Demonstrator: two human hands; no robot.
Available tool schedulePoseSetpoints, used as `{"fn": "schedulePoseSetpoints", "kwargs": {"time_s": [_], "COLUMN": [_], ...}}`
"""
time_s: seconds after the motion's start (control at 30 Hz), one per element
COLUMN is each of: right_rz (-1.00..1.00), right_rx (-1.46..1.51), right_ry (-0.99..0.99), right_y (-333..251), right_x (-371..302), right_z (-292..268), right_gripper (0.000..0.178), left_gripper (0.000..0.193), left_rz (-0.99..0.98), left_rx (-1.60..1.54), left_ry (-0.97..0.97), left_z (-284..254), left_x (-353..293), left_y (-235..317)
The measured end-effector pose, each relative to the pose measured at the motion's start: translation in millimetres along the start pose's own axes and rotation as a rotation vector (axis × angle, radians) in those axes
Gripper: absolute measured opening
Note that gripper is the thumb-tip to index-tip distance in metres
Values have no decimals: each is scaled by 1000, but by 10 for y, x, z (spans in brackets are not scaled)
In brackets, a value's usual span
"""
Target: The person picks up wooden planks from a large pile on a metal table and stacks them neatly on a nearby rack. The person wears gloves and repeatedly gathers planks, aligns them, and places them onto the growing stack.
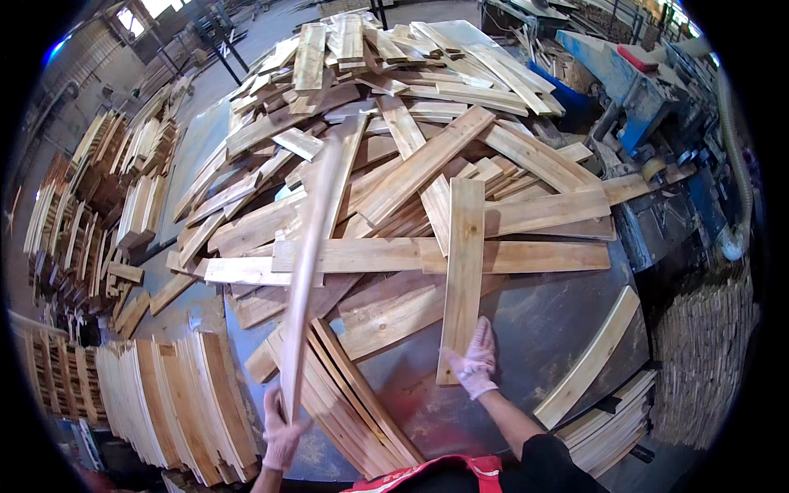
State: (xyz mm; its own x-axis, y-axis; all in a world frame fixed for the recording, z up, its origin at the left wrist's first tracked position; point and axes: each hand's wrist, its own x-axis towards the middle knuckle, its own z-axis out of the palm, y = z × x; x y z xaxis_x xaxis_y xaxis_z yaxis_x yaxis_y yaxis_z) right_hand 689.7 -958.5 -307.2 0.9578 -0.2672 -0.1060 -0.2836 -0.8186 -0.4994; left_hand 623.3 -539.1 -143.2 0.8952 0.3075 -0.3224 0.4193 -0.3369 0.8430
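My left hand is closed around the near end of a long, narrow wooden board. That board is raised at a steep slant over the pile, edge toward me and smeared by motion. My right hand, in a pale glove, is at the near end of another flat board. Its thumb lies across the board's face, while its fingers stretch along the right edge. The far part of this board rests over crosswise boards. Between my hands, several boards lie side by side, slanting toward my body.
A large heap of loose boards covers much of the metal table. Stacked boards stand at the left, and more lie at the near right beside a single slanted board. Blue machinery stands at the far right.
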Motion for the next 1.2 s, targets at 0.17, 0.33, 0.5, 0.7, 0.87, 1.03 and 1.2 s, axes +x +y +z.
{"fn": "schedulePoseSetpoints", "kwargs": {"time_s": [0.17,0.33,0.5,0.7,0.87,1.03,1.2], "right_rz": [280,332,313,351,214,-6,-2], "right_rx": [296,255,291,248,382,-426,64], "right_ry": [117,119,193,192,50,4,-146], "right_y": [-565,-439,-154,233,-884,-1566,-1529], "right_x": [312,592,1171,1507,2161,2818,2501], "right_z": [205,-176,-560,-998,-1298,-709,-1051], "right_gripper": [136,126,122,119,110,105,102], "left_gripper": [71,86,99,73,77,80,73], "left_rz": [311,696,646,107,-224,-160,-165], "left_rx": [277,-209,840,143,-675,-725,-594], "left_ry": [97,-225,-303,-599,-907,-733,-304], "left_z": [194,869,3009,2698,1443,612,-454], "left_x": [2365,3879,3511,3145,2372,1617,443], "left_y": [1842,3327,2582,2388,1902,1286,563]}}
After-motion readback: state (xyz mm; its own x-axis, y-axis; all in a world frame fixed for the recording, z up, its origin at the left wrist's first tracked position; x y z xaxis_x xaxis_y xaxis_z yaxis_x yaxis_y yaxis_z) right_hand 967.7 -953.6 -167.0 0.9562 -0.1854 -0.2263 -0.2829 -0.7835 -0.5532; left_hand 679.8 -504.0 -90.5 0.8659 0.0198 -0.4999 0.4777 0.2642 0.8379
